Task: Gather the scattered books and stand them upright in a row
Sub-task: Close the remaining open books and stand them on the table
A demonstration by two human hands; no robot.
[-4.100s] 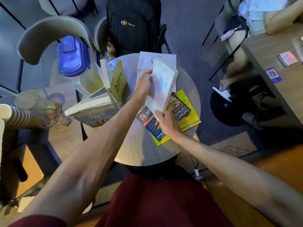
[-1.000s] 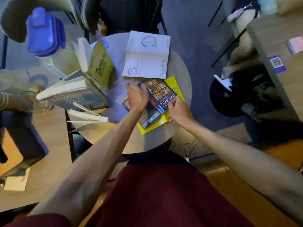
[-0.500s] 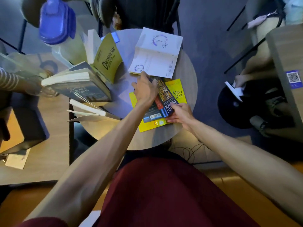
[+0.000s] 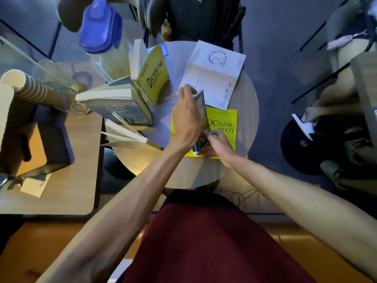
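On the small round table (image 4: pixel 204 172), my left hand (image 4: pixel 188 117) and my right hand (image 4: pixel 217 145) both grip a dark paperback (image 4: pixel 202 111), tilted up on its edge over a flat yellow book (image 4: pixel 223 123). A white book (image 4: pixel 214 74) lies open, face down, at the back of the table. At the left, an olive-yellow book (image 4: pixel 154 78) and a grey book (image 4: pixel 120 105) stand leaning against each other. A thin pale book (image 4: pixel 126 137) lies splayed at the table's left edge.
A bottle with a blue lid (image 4: pixel 102 35) stands beside the leaning books. A wooden desk (image 4: pixel 61 180) adjoins the table on the left with a striped paper cup (image 4: pixel 26 88). A chair with a black backpack (image 4: pixel 204 17) stands behind. Another person's legs (image 4: pixel 336 99) are at the right.
The white book was put down open at the back of the table. Both hands moved to the dark paperback and tipped it from flat up onto its edge, uncovering the yellow book's title.
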